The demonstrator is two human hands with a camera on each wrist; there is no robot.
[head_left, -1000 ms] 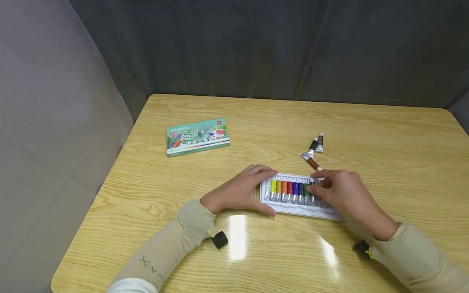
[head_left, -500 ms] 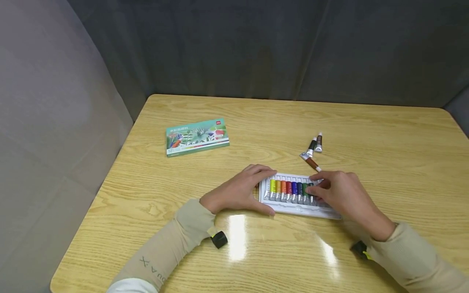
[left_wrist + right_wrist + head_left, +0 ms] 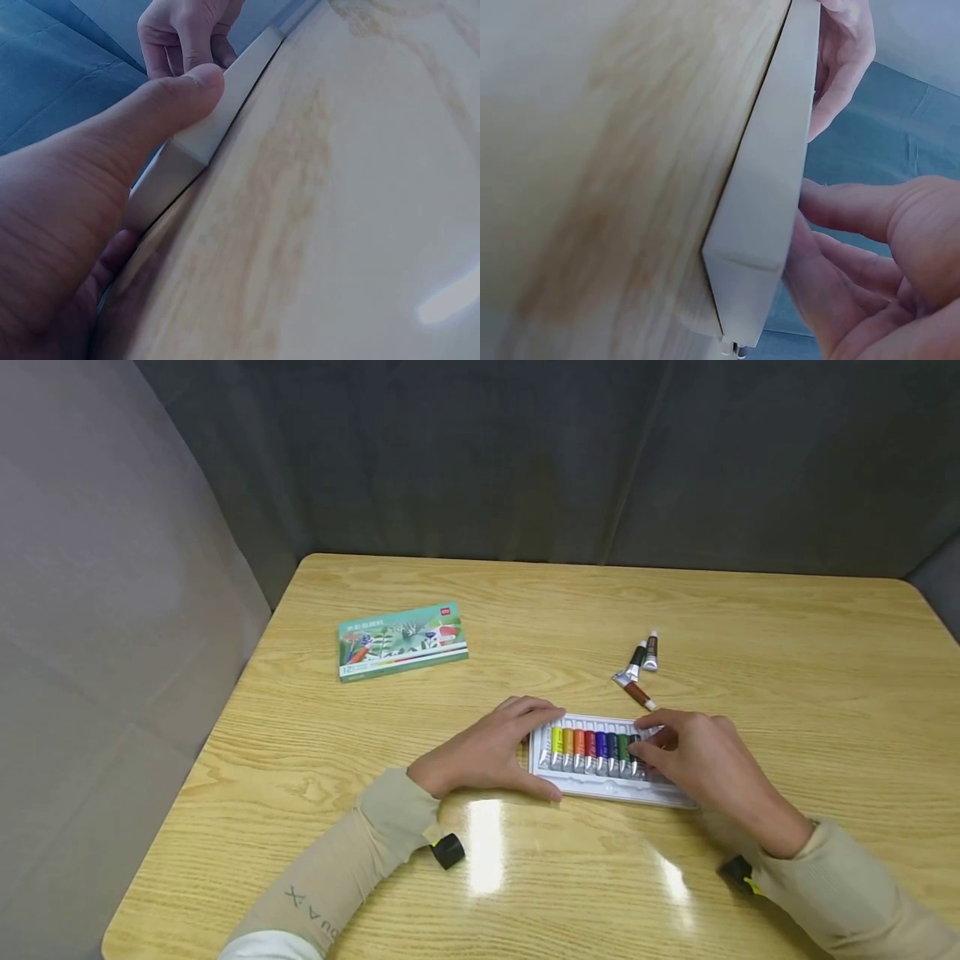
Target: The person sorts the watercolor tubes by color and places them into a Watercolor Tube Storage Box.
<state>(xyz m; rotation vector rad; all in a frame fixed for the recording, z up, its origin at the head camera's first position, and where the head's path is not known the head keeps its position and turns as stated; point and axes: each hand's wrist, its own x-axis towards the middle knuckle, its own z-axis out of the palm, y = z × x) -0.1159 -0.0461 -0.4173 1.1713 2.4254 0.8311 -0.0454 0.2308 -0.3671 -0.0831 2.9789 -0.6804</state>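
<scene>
In the head view, my left hand [image 3: 487, 747] grips the left end of a white plastic paint tray [image 3: 611, 792], thumb along the near side and fingers at the far side. A row of colored paint tubes [image 3: 590, 750] lies in the tray, running from white and yellow through red and blue to green. Over the row's right end, my right hand [image 3: 705, 764] pinches a dark green paint tube [image 3: 637, 767] between thumb and index finger. That hand hides the tray's right part. In the right wrist view, the fingertips [image 3: 821, 202] sit just over the tray wall [image 3: 761, 172].
Beyond the tray lie three loose tubes: a brown tube [image 3: 637, 693], a black tube [image 3: 637, 657] and a dark brown tube [image 3: 652, 652]. A green cardboard paint box [image 3: 402, 643] lies at the back left of the wooden table [image 3: 525, 618]. Dark curtains stand behind.
The dark green tube under my right fingers now lies more in line with the row, its cap covered by the fingers. The left hand keeps its grip on the tray.
</scene>
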